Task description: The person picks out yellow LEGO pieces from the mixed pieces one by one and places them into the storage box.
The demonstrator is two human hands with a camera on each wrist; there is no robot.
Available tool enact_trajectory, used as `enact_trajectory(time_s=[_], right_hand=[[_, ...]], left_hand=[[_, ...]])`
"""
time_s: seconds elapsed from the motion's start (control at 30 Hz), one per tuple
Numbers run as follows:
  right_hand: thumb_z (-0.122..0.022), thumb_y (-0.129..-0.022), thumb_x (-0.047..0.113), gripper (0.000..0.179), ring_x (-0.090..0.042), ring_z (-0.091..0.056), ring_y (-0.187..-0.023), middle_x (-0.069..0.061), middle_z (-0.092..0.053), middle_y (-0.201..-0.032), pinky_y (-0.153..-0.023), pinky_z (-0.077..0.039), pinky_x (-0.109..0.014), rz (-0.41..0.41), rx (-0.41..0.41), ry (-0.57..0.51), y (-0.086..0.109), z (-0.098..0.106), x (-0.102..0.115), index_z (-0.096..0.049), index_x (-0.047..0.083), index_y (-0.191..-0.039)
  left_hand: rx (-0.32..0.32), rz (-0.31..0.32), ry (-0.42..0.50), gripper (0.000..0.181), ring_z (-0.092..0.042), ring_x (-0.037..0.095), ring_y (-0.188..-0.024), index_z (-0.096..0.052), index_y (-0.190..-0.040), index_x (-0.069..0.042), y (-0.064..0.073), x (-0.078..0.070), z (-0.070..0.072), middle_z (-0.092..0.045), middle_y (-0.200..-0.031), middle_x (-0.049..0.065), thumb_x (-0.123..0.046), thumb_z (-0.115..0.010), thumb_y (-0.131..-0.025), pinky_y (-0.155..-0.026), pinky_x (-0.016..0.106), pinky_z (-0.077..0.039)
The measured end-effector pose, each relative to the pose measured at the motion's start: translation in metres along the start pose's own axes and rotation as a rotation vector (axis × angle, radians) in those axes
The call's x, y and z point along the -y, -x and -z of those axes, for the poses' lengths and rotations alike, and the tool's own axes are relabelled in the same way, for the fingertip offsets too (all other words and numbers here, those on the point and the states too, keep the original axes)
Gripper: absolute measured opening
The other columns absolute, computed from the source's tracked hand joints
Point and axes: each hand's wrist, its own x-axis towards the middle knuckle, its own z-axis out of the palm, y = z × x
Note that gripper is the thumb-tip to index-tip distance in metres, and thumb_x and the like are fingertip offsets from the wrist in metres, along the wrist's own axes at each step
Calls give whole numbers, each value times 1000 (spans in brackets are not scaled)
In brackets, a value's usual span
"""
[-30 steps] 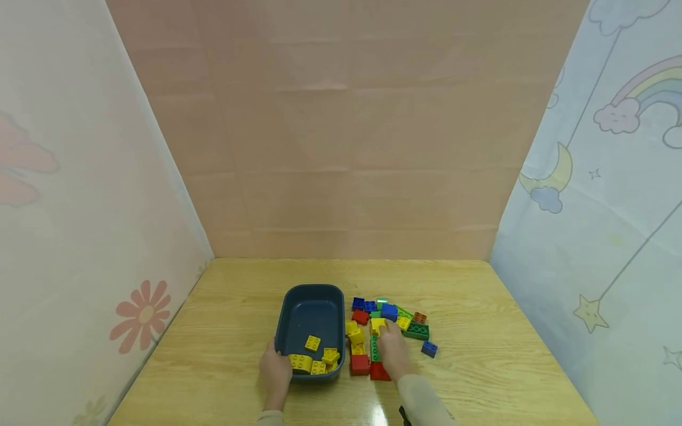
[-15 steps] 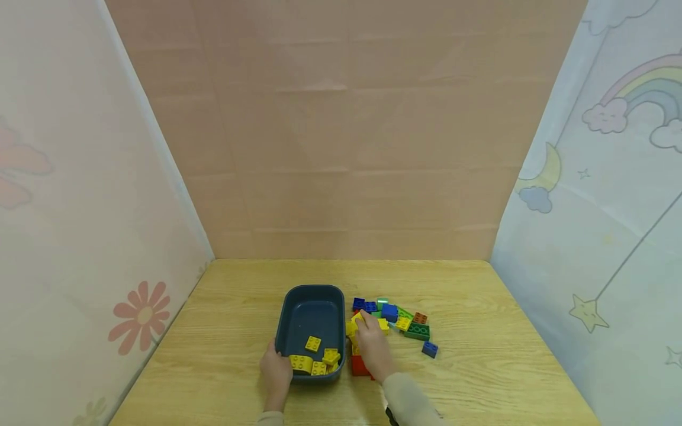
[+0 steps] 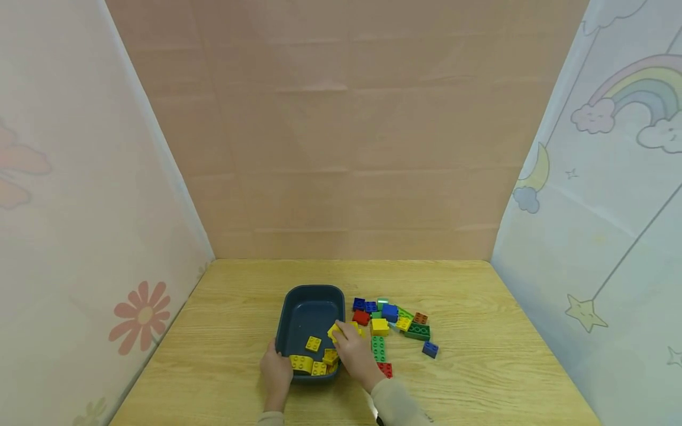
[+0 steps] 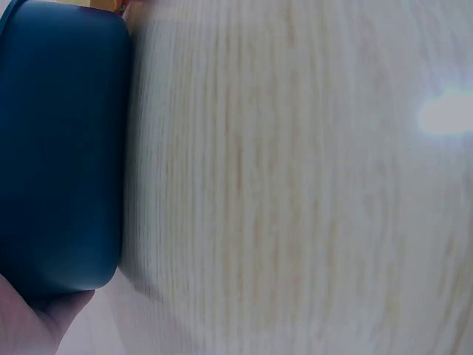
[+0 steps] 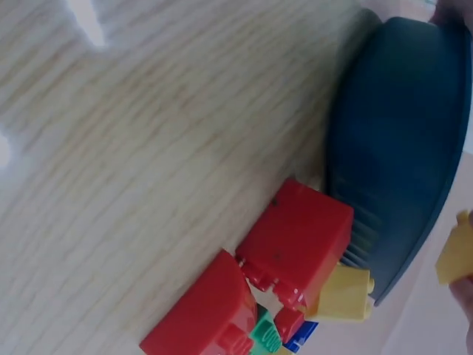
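I have the left hand [image 3: 276,368] gripping the tub [image 3: 307,316] at its left rim, then a yellow brick [image 3: 334,332] by the right rim, pinched by the right hand [image 3: 354,351], the tub's hollow just left of those fingers, brick's long axis unclear.

The right hand [image 3: 356,355] is covering much of the yellow brick [image 3: 334,331] it's pinching, and in the head view it's also hiding the big red block [image 5: 295,237] beside the tray [image 3: 314,313]! Most fingers of the left hand [image 3: 277,370] are being blocked by the tray's side. At the left wrist, the frame is slicing through that hand and the tray, while a yellow shape [image 4: 103,4] up top is barely showing, too little to identify. The right wrist's edge is cropping the pinched brick. Overhead, the sleeves [image 3: 396,399] are running out of frame.
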Motion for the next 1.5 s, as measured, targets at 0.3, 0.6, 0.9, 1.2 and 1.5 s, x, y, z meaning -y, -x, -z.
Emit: enact_trajectory(time_s=[0.3,0.6,0.9,1.2,1.5], right_hand=[[-69,-76,10,19,-19,-57,-94,-12,-58,-106,-78,-47,-21,115,262,-42,6,-8,4,-68,6,-94],[-64,-80,10,13,-16,-57,-94,-9,-61,-103,-76,-48,-20,79,462,-53,-2,-3,8,-69,9,-92],[-62,-82,9,13,-14,-56,-96,-6,-60,-105,-77,-47,-19,23,546,-71,-4,-3,10,-70,9,-92],[-60,-83,7,15,-19,-56,-96,-12,-57,-107,-78,-48,-22,24,367,-104,3,-4,-2,-67,4,-96],[-68,-71,-4,11,-29,-55,-90,-18,-57,-96,-67,-51,-31,-223,-4,3,14,8,-50,-65,-3,-82]], left_hand=[[8,-3,3,39,-53,45,-97,-47,-116,17,1,0,1,-52,-109,34,14,-45,-77,-75,51,-46],[3,4,-5,39,-54,44,-96,-48,-115,15,1,-2,1,-54,-108,33,15,-45,-77,-74,51,-46],[-4,5,-5,38,-54,44,-96,-48,-115,16,2,-4,2,-54,-107,33,15,-45,-77,-75,50,-46],[-26,-7,-12,38,-55,44,-94,-49,-114,15,3,-3,2,-55,-104,33,15,-47,-76,-73,50,-47],[-28,-11,-9,37,-55,44,-93,-50,-113,15,3,-5,3,-55,-103,33,15,-47,-76,-72,50,-47]])
